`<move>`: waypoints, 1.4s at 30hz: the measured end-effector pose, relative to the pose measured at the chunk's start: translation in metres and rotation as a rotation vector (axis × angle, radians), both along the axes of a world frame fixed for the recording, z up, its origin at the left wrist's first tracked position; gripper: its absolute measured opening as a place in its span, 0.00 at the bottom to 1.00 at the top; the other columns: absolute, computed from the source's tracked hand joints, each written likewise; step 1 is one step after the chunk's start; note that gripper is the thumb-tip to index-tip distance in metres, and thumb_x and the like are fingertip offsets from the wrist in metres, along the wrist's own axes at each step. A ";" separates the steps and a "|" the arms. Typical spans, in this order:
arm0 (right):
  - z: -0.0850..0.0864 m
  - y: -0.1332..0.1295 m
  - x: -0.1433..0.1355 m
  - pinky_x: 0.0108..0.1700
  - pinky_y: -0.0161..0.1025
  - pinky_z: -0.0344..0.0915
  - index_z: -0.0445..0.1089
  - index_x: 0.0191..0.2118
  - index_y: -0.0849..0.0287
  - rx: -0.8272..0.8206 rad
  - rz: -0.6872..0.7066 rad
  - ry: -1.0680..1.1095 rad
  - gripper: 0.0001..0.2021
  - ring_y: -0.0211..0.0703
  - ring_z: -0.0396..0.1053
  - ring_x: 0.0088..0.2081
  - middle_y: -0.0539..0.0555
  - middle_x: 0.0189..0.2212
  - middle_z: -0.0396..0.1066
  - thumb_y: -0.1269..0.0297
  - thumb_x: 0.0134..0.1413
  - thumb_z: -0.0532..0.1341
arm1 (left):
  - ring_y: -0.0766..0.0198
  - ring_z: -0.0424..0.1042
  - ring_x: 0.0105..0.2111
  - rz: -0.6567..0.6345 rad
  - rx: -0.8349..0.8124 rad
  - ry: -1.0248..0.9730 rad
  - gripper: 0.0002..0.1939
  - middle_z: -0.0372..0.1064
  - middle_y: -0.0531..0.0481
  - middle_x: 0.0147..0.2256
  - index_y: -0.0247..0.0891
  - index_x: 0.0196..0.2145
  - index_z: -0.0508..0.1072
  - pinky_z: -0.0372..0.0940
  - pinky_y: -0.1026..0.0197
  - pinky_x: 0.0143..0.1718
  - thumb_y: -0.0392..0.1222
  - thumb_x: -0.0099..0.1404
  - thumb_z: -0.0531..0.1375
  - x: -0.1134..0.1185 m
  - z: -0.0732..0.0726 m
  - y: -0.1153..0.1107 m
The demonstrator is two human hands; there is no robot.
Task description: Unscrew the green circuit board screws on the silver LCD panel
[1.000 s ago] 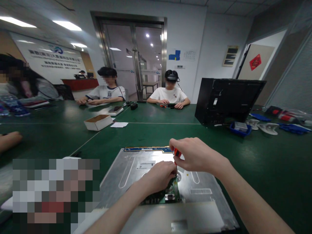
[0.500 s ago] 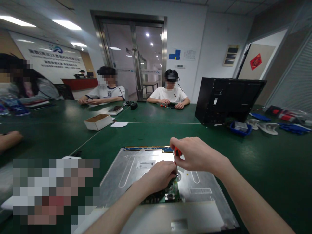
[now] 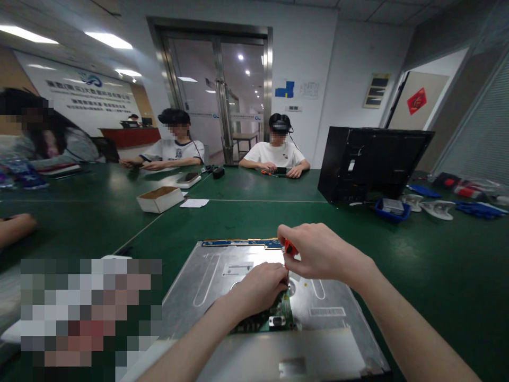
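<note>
A metal display panel (image 3: 210, 270), back side up, lies on the table in front of me. A green circuit board (image 3: 287, 310) sits in its middle, partly beneath my left hand. My right hand (image 3: 314, 249) is closed around the red-orange and black handle of a screwdriver (image 3: 290, 248), held upright over the board's upper edge. My left hand (image 3: 260, 286) is closed, its fingertips pinched at the screwdriver's lower shaft; the tip itself is hidden by these fingers. Along the panel's far edge runs a narrow blue circuit strip (image 3: 238, 243).
A black monitor housing (image 3: 374, 164) stands at the right, with a blue tray (image 3: 393, 210) by it. An open white box (image 3: 160, 200) and a paper slip (image 3: 194, 203) lie beyond the panel. Several people sit around the green table (image 3: 429, 265). A blurred-out area covers the lower left.
My hands, the screwdriver and the panel hold almost the same place. Across the table, the person at the left has shifted their hands slightly.
</note>
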State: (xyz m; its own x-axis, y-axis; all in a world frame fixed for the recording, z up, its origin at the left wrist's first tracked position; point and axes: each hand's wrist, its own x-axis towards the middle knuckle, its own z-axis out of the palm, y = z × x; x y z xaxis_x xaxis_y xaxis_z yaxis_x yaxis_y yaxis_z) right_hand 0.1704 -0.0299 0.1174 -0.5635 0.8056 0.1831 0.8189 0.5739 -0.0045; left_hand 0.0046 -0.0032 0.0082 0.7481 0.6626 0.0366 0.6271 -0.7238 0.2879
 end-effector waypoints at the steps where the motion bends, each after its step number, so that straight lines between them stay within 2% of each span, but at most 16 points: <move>1: 0.000 0.000 0.000 0.26 0.36 0.43 0.64 0.39 0.56 0.005 0.013 0.005 0.06 0.39 0.67 0.27 0.51 0.28 0.73 0.64 0.54 0.58 | 0.55 0.73 0.38 0.002 0.006 0.003 0.05 0.75 0.46 0.36 0.36 0.33 0.73 0.63 0.59 0.37 0.31 0.64 0.58 0.000 -0.001 0.001; 6: 0.002 0.001 0.000 0.25 0.36 0.42 0.66 0.36 0.55 0.006 -0.033 -0.017 0.12 0.40 0.67 0.26 0.50 0.25 0.73 0.51 0.60 0.56 | 0.54 0.73 0.39 0.024 0.000 0.026 0.04 0.74 0.46 0.36 0.36 0.33 0.73 0.63 0.58 0.38 0.33 0.65 0.58 0.000 -0.005 0.002; 11: 0.003 0.001 0.000 0.25 0.36 0.44 0.65 0.37 0.56 -0.006 -0.022 -0.038 0.05 0.39 0.67 0.26 0.50 0.26 0.72 0.61 0.58 0.57 | 0.55 0.73 0.38 0.026 0.007 0.045 0.04 0.74 0.47 0.35 0.36 0.32 0.73 0.62 0.59 0.38 0.33 0.64 0.58 0.001 -0.002 0.002; 14: 0.003 -0.001 0.000 0.26 0.36 0.46 0.64 0.38 0.56 -0.016 0.017 -0.018 0.06 0.40 0.69 0.27 0.50 0.28 0.73 0.64 0.54 0.58 | 0.55 0.73 0.37 0.021 0.011 0.031 0.05 0.74 0.46 0.36 0.36 0.31 0.72 0.62 0.59 0.37 0.33 0.65 0.58 0.001 -0.001 0.001; 17: 0.004 -0.001 0.001 0.26 0.36 0.46 0.66 0.39 0.54 -0.023 0.005 -0.027 0.07 0.41 0.70 0.29 0.50 0.29 0.74 0.58 0.57 0.59 | 0.55 0.73 0.37 0.018 0.006 0.024 0.04 0.74 0.47 0.36 0.36 0.32 0.72 0.62 0.60 0.36 0.33 0.65 0.58 0.000 -0.002 0.001; 20: 0.005 0.001 0.000 0.26 0.36 0.45 0.68 0.36 0.54 -0.022 -0.038 -0.044 0.13 0.42 0.70 0.29 0.51 0.27 0.74 0.50 0.61 0.55 | 0.55 0.73 0.38 0.034 -0.007 0.032 0.03 0.74 0.46 0.36 0.36 0.33 0.72 0.62 0.59 0.37 0.33 0.65 0.59 0.000 -0.002 0.001; 23: 0.006 0.002 -0.001 0.26 0.37 0.44 0.68 0.36 0.54 -0.018 -0.060 -0.064 0.10 0.41 0.70 0.28 0.51 0.27 0.74 0.55 0.62 0.55 | 0.55 0.72 0.38 0.053 -0.013 0.048 0.04 0.74 0.47 0.34 0.36 0.31 0.72 0.62 0.59 0.37 0.34 0.65 0.59 0.001 -0.002 0.001; 25: 0.005 0.001 -0.001 0.26 0.36 0.45 0.67 0.37 0.55 -0.019 -0.051 -0.061 0.05 0.41 0.70 0.28 0.51 0.28 0.74 0.61 0.59 0.57 | 0.55 0.73 0.37 0.052 -0.006 0.055 0.05 0.74 0.46 0.34 0.36 0.31 0.72 0.62 0.59 0.38 0.34 0.66 0.58 0.002 -0.003 0.001; 27: 0.004 0.000 -0.001 0.25 0.36 0.45 0.65 0.38 0.56 -0.014 -0.023 -0.040 0.05 0.41 0.70 0.28 0.50 0.29 0.74 0.64 0.55 0.58 | 0.54 0.73 0.39 0.043 0.013 0.054 0.05 0.74 0.45 0.36 0.35 0.31 0.72 0.63 0.58 0.39 0.34 0.66 0.58 0.002 -0.004 0.002; 30: 0.003 -0.001 0.000 0.25 0.36 0.45 0.65 0.39 0.55 -0.014 -0.008 -0.026 0.07 0.41 0.70 0.29 0.51 0.29 0.74 0.60 0.57 0.59 | 0.54 0.73 0.39 0.038 0.020 0.045 0.03 0.75 0.45 0.37 0.35 0.33 0.72 0.63 0.58 0.39 0.34 0.66 0.58 0.002 -0.005 0.002; 34: 0.004 0.001 0.000 0.25 0.37 0.44 0.67 0.37 0.55 -0.022 -0.068 -0.050 0.13 0.44 0.71 0.28 0.52 0.27 0.74 0.50 0.60 0.57 | 0.56 0.73 0.38 0.044 0.003 0.046 0.03 0.75 0.46 0.36 0.36 0.34 0.72 0.63 0.60 0.37 0.34 0.65 0.58 0.001 -0.003 0.001; 39: 0.005 0.001 0.000 0.25 0.37 0.44 0.66 0.37 0.55 -0.017 -0.041 -0.053 0.04 0.41 0.70 0.28 0.50 0.28 0.74 0.62 0.58 0.57 | 0.55 0.73 0.39 0.030 0.000 0.061 0.04 0.74 0.45 0.37 0.36 0.34 0.72 0.63 0.59 0.39 0.33 0.66 0.57 0.001 0.000 0.000; 42: 0.004 -0.001 0.001 0.25 0.36 0.45 0.65 0.39 0.54 -0.027 -0.016 -0.041 0.06 0.40 0.69 0.29 0.50 0.29 0.74 0.64 0.54 0.58 | 0.54 0.73 0.38 0.018 0.001 0.051 0.04 0.74 0.45 0.36 0.36 0.33 0.71 0.62 0.59 0.38 0.33 0.66 0.57 0.000 0.000 0.001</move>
